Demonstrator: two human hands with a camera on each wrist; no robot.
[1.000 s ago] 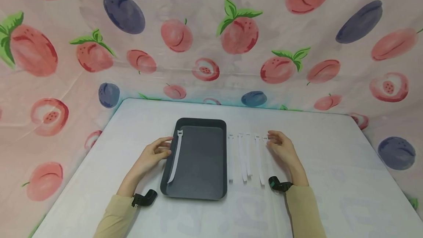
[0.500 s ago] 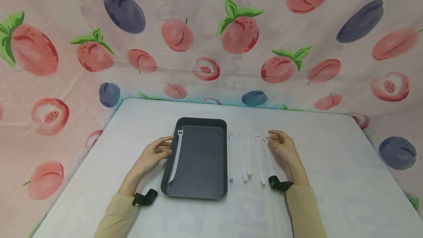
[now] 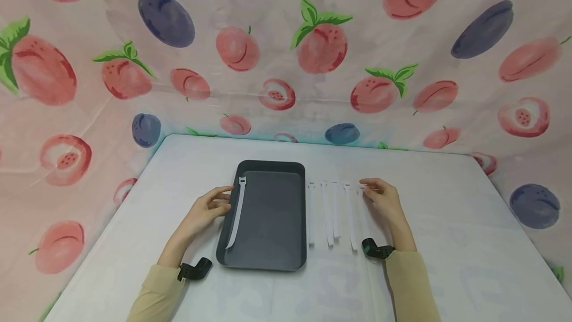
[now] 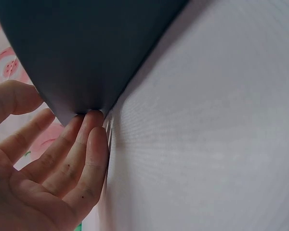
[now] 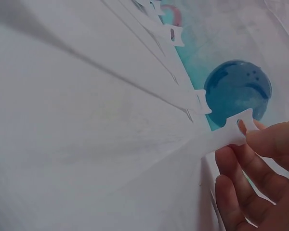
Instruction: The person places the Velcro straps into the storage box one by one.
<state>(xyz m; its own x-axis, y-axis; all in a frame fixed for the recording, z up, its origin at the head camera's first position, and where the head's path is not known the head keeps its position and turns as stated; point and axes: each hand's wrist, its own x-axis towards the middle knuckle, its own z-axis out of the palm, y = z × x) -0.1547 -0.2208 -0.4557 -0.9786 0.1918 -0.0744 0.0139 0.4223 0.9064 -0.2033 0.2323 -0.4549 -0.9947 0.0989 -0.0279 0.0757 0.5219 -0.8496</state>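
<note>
Beside tray [image 3: 268, 262]: five ties; right hand [image 3: 382, 201] pinches fifth tie [image 5: 229, 135]; left hand [image 3: 205, 210] spread.

A makeshift recording booth: fruit-print cloth [image 3: 286, 53] hangs as backdrop around a plain white surface [image 3: 447, 222], with no household furnishings shown

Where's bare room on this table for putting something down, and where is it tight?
Bare table lies right of the right hand, also behind the tray toward the fruit-print cloth. Inside the tray, its floor right of the single strap is free. Crowded: the row of white straps between tray and right hand, and the left hand at the tray's left rim.
</note>
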